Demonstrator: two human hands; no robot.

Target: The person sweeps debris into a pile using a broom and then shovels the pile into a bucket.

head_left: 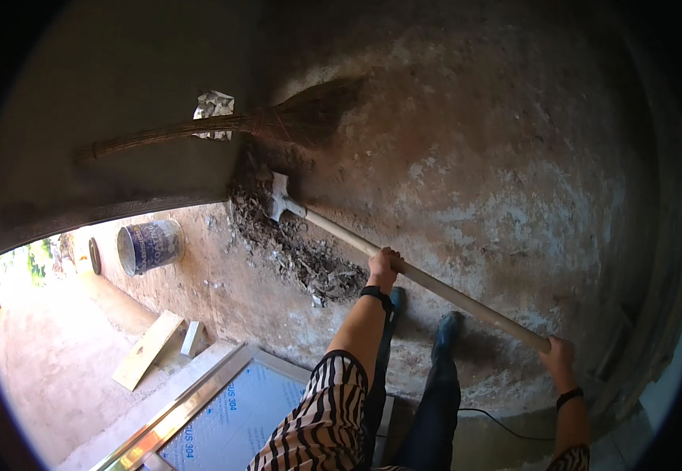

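Note:
My left hand (pixel 382 265) grips the long wooden handle (pixel 466 300) of a shovel around its middle, above my dark boots (pixel 446 334). My right hand (pixel 558 353) is closed round the handle's upper end at the right. The pale metal shovel blade (pixel 281 196) rests at the upper end of a heap of dark, crumbly debris (pixel 317 267) on the stained floor. Above the blade lies a long straw broom (pixel 286 118), over a crumpled pale thing (pixel 213 103) in the shadow.
A plastic bucket (pixel 149 247) stands left of the debris, by the sunlit opening. A wooden board (pixel 147 349) and a small pale block (pixel 191 338) lie below it. A film-covered framed metal panel (pixel 231 416) is at bottom left; a black cable (pixel 506 430) runs along the lower right.

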